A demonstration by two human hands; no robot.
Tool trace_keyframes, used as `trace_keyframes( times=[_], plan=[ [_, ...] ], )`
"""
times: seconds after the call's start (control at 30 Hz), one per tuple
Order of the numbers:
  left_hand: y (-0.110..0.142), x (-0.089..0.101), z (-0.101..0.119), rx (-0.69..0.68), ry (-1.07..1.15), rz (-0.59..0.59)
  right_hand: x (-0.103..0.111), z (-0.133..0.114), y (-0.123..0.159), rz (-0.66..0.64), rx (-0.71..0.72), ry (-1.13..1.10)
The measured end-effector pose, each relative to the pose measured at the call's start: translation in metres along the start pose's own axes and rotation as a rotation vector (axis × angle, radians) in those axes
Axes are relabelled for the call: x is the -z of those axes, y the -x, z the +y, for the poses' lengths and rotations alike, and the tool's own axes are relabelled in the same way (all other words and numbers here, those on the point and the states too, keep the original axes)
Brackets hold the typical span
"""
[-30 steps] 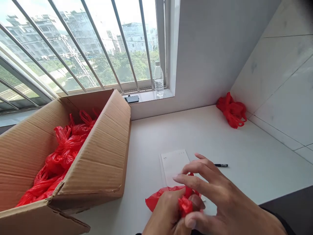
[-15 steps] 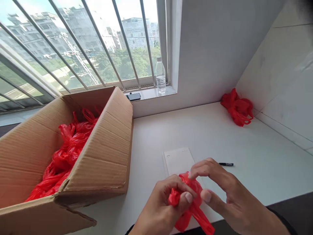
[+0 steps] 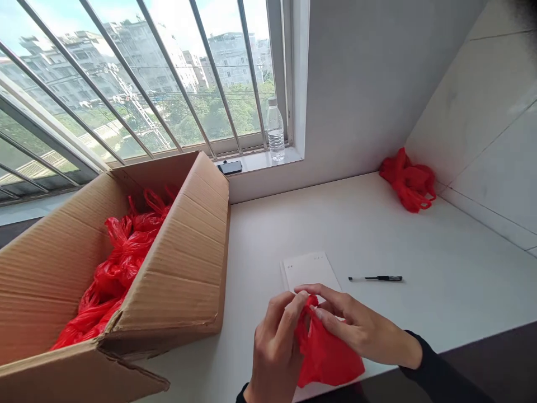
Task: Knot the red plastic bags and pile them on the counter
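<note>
A red plastic bag (image 3: 329,355) hangs between my two hands near the table's front edge, its gathered top pinched and its body spread below. My left hand (image 3: 279,336) grips the bag's top from the left, fingers bent and closed. From the right, my right hand (image 3: 348,319) pinches the same gathered part with thumb and fingers. The fingertips of both hands meet around a small red bunch at the top. Just behind them lies a white notepad (image 3: 308,268), partly covered by my fingers. A black pen (image 3: 377,278) rests to the right of it.
On the left stands an open cardboard box (image 3: 184,263) with several red plastic bags (image 3: 126,263) inside. Another red bag (image 3: 406,179) lies in the table's far right corner. A water bottle (image 3: 276,131) and a phone (image 3: 230,167) are on the windowsill.
My right hand has moved left and closed on the bag's top. My left hand has turned more upright. The bag's body now spreads out to the right, and the whole pen shows.
</note>
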State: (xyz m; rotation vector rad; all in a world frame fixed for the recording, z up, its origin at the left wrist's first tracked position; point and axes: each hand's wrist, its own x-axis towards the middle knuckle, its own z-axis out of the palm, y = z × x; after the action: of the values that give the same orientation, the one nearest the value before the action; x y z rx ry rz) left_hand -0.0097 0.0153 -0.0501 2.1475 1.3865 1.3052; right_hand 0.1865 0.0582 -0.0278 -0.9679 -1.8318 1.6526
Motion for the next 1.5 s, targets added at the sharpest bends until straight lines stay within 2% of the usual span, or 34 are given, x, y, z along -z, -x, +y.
trace_keyframes(
  times=[0.07, 0.13, 0.23, 0.3, 0.4, 0.53, 0.63, 0.7, 0.8, 0.87, 0.93, 1.03, 1.13, 1.23, 1.3, 1.4, 1.5],
  plan=[
    [0.000, 0.001, -0.001, -0.002, -0.010, -0.006, 0.001, -0.002, -0.002, 0.003, 0.059, -0.018],
    [-0.003, 0.003, -0.001, -0.010, -0.038, -0.067, 0.001, -0.005, -0.004, 0.077, 0.099, 0.007],
    [0.002, 0.006, -0.004, -0.023, -0.121, -0.159, 0.002, -0.006, -0.002, 0.196, 0.080, 0.100],
    [0.017, 0.011, -0.014, -0.034, -0.181, -0.143, 0.005, 0.003, 0.004, 0.239, 0.025, 0.176],
    [0.055, 0.022, -0.038, -0.015, -0.253, -0.048, 0.015, 0.029, 0.020, 0.305, -0.088, 0.262],
    [0.102, 0.032, -0.057, 0.148, -0.257, 0.015, 0.029, 0.066, 0.041, 0.369, -0.182, 0.230],
    [0.111, 0.020, -0.052, 0.321, -0.175, -0.002, 0.029, 0.072, 0.045, 0.403, -0.197, 0.121],
    [0.108, 0.003, -0.045, 0.367, -0.120, -0.032, 0.021, 0.068, 0.041, 0.428, -0.188, 0.026],
    [0.099, -0.022, -0.037, 0.317, -0.075, -0.065, 0.000, 0.057, 0.031, 0.438, -0.148, -0.127],
    [0.089, -0.031, -0.030, 0.307, -0.049, -0.077, -0.014, 0.051, 0.025, 0.446, -0.148, -0.263],
    [0.074, -0.030, -0.021, 0.382, 0.018, -0.082, -0.022, 0.044, 0.020, 0.467, -0.134, -0.433],
    [0.046, -0.017, -0.002, 0.498, 0.165, -0.033, -0.022, 0.030, 0.013, 0.499, 0.004, -0.624],
    [0.025, -0.008, 0.007, 0.402, 0.216, 0.035, -0.013, 0.016, 0.006, 0.519, 0.132, -0.654],
    [0.024, -0.015, 0.000, 0.371, 0.160, 0.039, -0.009, 0.015, 0.000, 0.560, 0.169, -0.570],
    [0.032, -0.026, -0.012, 0.404, 0.088, 0.003, -0.012, 0.023, -0.004, 0.586, 0.113, -0.416],
    [0.044, -0.046, -0.031, 0.328, -0.042, -0.131, -0.023, 0.048, -0.009, 0.545, 0.060, -0.003],
    [0.049, -0.062, -0.047, 0.185, -0.189, -0.261, -0.037, 0.083, -0.015, 0.478, 0.128, 0.399]
  ],
)
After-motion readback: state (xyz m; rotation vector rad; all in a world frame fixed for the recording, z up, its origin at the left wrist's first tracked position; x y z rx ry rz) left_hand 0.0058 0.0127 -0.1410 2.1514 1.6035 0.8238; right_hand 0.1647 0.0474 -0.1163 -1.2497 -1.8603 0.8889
